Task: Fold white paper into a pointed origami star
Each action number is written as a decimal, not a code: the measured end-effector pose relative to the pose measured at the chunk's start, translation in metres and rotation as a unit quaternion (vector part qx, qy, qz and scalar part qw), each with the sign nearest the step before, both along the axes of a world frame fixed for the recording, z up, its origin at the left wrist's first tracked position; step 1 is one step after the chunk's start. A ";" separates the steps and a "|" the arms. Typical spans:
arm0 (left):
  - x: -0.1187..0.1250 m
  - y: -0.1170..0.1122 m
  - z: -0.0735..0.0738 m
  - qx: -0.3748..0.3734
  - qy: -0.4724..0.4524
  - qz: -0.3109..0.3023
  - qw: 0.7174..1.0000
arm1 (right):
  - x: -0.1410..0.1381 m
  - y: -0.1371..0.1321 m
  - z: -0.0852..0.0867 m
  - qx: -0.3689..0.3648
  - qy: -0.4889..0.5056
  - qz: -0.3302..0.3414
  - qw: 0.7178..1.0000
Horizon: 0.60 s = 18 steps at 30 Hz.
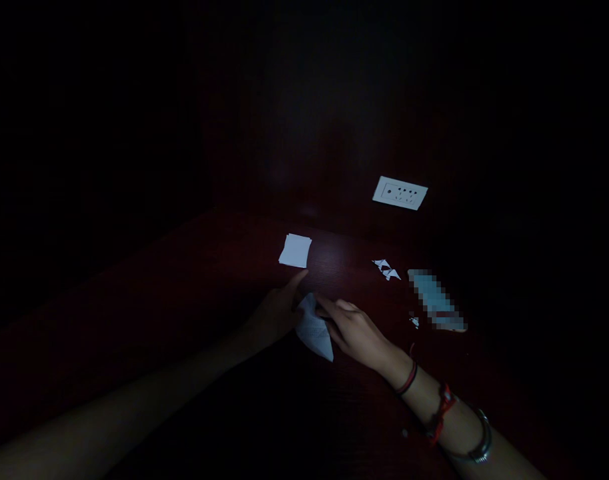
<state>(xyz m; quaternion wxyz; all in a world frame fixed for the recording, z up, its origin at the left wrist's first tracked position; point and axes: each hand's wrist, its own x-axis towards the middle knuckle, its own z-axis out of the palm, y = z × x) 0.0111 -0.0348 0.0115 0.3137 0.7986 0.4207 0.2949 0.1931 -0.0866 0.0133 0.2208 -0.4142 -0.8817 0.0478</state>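
Very dark tabletop. At centre, I see my right hand (357, 333) pinching a white paper (318, 335), fingers curled over its right edge. My left hand (277, 313) touches the paper's left edge at 9 o'clock, index finger stretched out; it is too dark for me to tell whether it grips. A paper stack (295, 251) lies at 11 o'clock, near that fingertip. Small scraps (387, 269) sit at 2 o'clock, and a socket (400, 193) farther beyond.

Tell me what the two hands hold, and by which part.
A white piece of paper: the left hand holds its left edge, the right hand its upper right edge.
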 end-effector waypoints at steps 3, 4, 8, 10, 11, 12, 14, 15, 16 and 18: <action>0.000 0.000 -0.003 0.019 0.017 -0.003 1.000 | 0.000 0.001 0.000 -0.013 0.001 0.012 1.000; 0.000 0.000 -0.003 0.020 0.019 -0.006 1.000 | 0.000 0.001 0.000 -0.019 0.007 0.015 1.000; 0.000 0.000 -0.004 0.030 0.023 -0.020 0.999 | 0.000 0.001 0.002 -0.037 0.023 0.024 0.999; -0.001 0.001 -0.003 0.031 0.029 -0.039 0.998 | 0.000 0.001 0.003 -0.037 0.014 0.020 0.999; -0.001 0.001 -0.003 0.029 0.032 -0.050 0.998 | -0.001 0.001 0.003 -0.035 0.006 0.015 0.999; -0.002 0.001 -0.003 0.028 0.034 -0.060 0.997 | -0.001 0.000 0.003 -0.033 -0.005 0.009 0.999; -0.002 0.001 -0.002 0.026 0.037 -0.072 0.996 | -0.001 0.000 0.004 -0.024 -0.029 -0.002 0.999; -0.003 0.001 -0.001 0.025 0.037 -0.074 0.996 | -0.001 0.000 0.004 -0.018 -0.040 -0.006 0.999; -0.003 0.001 -0.001 0.024 0.037 -0.072 0.996 | -0.001 0.000 0.004 -0.011 -0.046 -0.009 0.999; -0.002 0.001 -0.001 0.023 0.037 -0.062 0.997 | 0.000 -0.002 0.005 -0.001 -0.042 -0.011 0.999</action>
